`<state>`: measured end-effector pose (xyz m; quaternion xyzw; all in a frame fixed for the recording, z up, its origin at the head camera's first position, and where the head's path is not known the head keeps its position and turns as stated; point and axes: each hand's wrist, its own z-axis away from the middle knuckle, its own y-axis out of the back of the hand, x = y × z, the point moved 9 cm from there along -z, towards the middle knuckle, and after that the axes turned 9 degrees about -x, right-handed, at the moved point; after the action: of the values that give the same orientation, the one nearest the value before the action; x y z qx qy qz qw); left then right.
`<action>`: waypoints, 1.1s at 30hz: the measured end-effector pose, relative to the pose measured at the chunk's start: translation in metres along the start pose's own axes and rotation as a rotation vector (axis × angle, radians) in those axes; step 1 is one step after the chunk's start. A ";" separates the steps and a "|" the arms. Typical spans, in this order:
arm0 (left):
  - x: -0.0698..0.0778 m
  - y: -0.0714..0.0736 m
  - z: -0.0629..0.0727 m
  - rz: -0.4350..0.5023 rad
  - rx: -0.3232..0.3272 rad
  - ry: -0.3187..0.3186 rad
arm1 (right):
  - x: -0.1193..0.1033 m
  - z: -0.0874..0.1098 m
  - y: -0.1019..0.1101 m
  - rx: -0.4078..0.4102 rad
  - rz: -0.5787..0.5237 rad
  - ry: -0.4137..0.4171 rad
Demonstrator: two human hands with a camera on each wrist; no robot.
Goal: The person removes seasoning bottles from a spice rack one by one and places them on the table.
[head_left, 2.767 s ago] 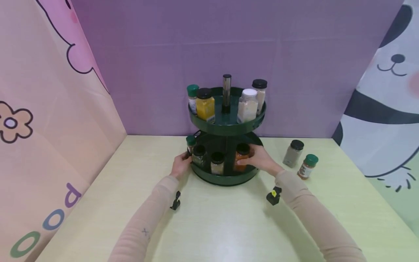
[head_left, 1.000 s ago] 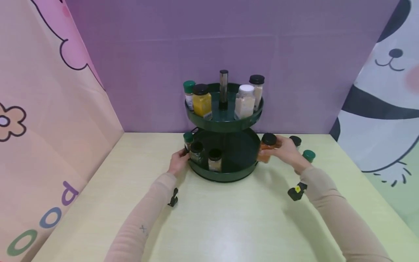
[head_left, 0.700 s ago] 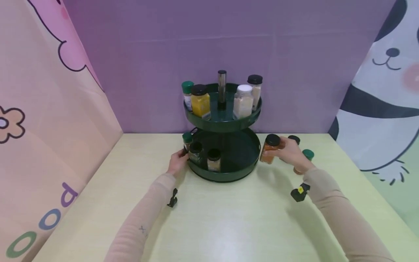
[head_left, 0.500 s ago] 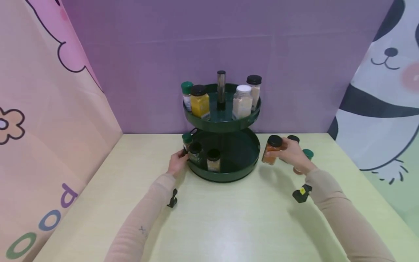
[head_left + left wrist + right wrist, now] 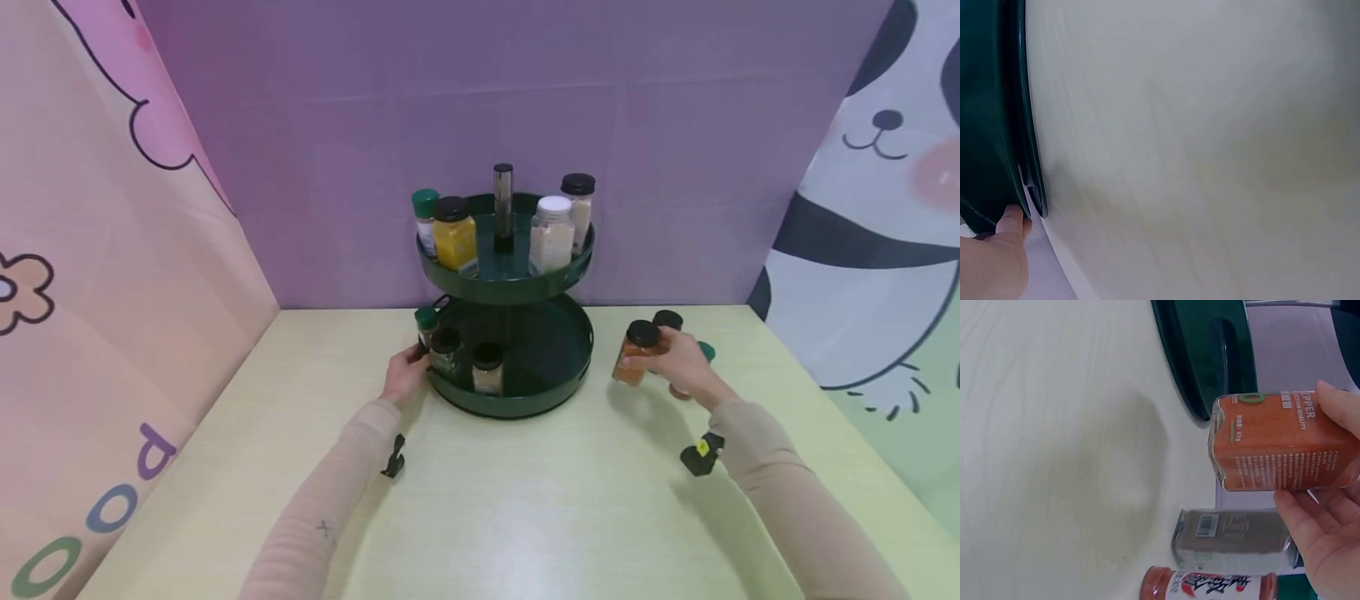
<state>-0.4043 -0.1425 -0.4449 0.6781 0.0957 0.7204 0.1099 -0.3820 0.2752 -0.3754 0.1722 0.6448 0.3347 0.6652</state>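
My right hand [image 5: 684, 362] holds a spice jar of orange-red powder with a black lid [image 5: 632, 362], right of the two-tier green spice rack [image 5: 506, 291]. "PEPPER" is printed on the jar's label [image 5: 1272, 440] in the right wrist view. The jar is tilted slightly, its base close over the table. At the rack's left side, my left hand [image 5: 405, 377] grips the rim of the lower tier; its thumb [image 5: 1011, 219] lies over the edge in the left wrist view. The lower tier holds a green-capped jar [image 5: 426, 321], a black-lidded dark jar [image 5: 446, 358] and a black-lidded pale jar [image 5: 488, 377].
Behind my right hand stand a black-lidded grey jar [image 5: 1229, 531] and a green-capped jar [image 5: 1219, 584]. On the upper tier are a yellow jar [image 5: 456, 242], a white-lidded jar [image 5: 551, 242], a black-lidded jar [image 5: 581, 212] and a green-capped jar [image 5: 424, 218]. A purple backdrop [image 5: 330, 208] rises behind.
My right hand has lifted the pepper jar out of the lower tier and carried it right, toward the two jars on the table. My left hand has stayed at the rim.
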 end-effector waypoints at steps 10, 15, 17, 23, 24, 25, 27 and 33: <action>0.002 -0.001 0.002 -0.002 -0.007 0.001 | 0.017 0.006 0.002 0.021 -0.013 -0.007; 0.002 -0.002 0.002 -0.008 -0.014 0.010 | 0.024 0.007 -0.001 0.015 0.015 -0.025; 0.002 -0.002 0.001 -0.006 -0.019 0.016 | 0.025 0.008 -0.002 0.007 0.017 -0.034; 0.001 -0.002 0.001 0.020 -0.027 0.028 | 0.029 0.011 -0.004 0.004 0.023 -0.040; 0.000 -0.002 0.001 0.023 -0.027 0.029 | 0.030 0.011 -0.003 0.008 0.023 -0.041; 0.000 -0.002 0.001 0.022 -0.027 0.033 | 0.030 0.011 -0.003 0.011 0.022 -0.039; 0.000 -0.001 0.001 0.021 -0.026 0.036 | 0.032 0.012 -0.003 0.016 0.024 -0.038; -0.001 -0.002 0.000 0.025 -0.031 0.046 | 0.034 0.014 -0.005 0.018 0.030 -0.035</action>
<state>-0.4044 -0.1414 -0.4468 0.6607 0.0785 0.7384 0.1094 -0.3690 0.2974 -0.4025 0.1938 0.6335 0.3357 0.6697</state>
